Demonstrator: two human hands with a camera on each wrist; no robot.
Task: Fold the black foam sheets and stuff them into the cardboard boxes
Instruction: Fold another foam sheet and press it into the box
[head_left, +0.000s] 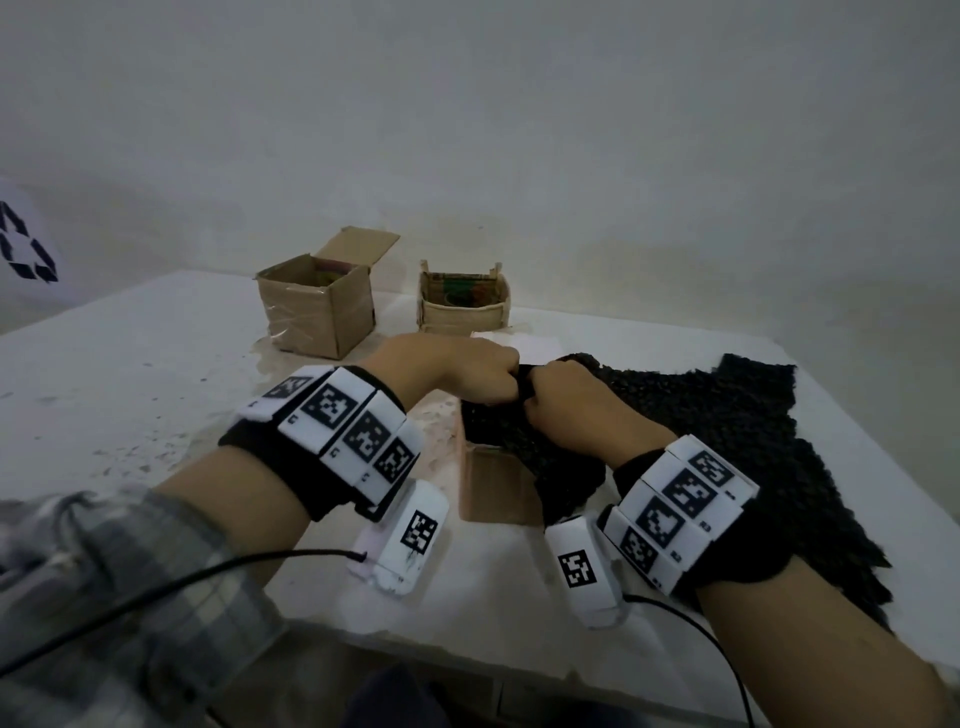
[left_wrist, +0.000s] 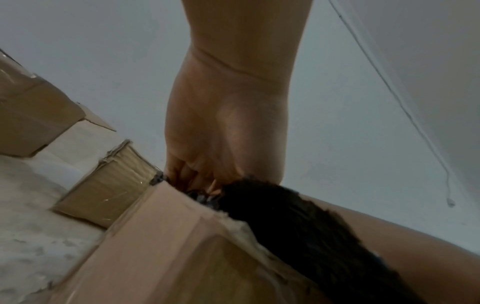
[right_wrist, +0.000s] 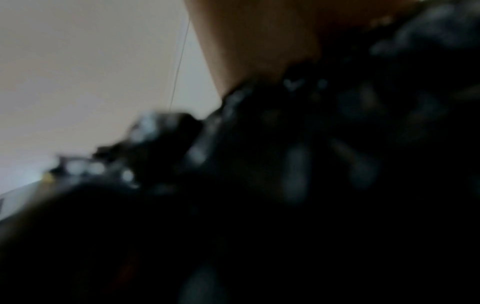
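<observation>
Gripping foam (head_left: 524, 441) bunched over box (head_left: 493, 488) mouth: left hand (head_left: 457, 371), right hand (head_left: 566, 405) both clenching, knuckles touching. Foam covering box opening. Right wrist view blurring, mostly black.

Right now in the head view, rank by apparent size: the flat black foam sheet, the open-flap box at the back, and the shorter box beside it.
1. Flat black foam sheet, clearly largest, though it is also nearer.
2. Open-flap box.
3. Shorter box, smaller; both boxes stand about equally far back.
</observation>
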